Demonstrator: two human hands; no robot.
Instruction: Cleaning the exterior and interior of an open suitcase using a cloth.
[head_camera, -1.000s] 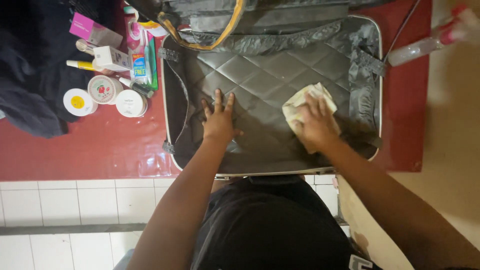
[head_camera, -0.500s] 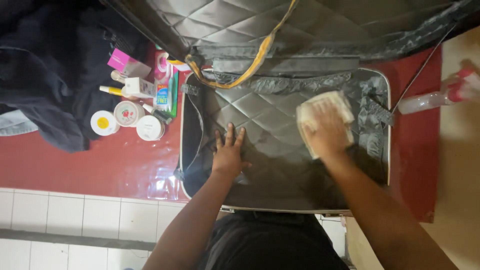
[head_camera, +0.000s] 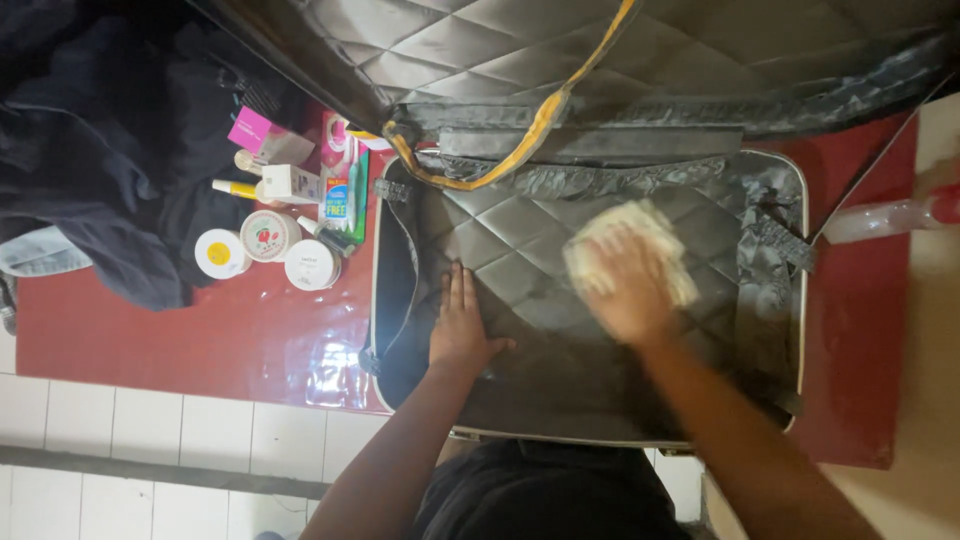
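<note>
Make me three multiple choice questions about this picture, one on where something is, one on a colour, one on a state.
1. Where does the left hand rest?
A. On the suitcase lining
B. On the jars
C. On the dark clothes

2. What colour is the cloth under the right hand?
A. Blue
B. Pale cream
C. Black

3. How is the suitcase?
A. Zipped shut
B. Open, lid up
C. Standing upright

Answers: A, its palm lies flat on the quilting; B, the cloth looks pale; B, the inside shows.

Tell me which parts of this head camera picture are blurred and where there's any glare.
Head view: the right hand and its pale cloth are smeared by motion; the spray bottle at the right edge is soft too. The left hand looks sharper. Glare shines on the red surface beside the suitcase.
</note>
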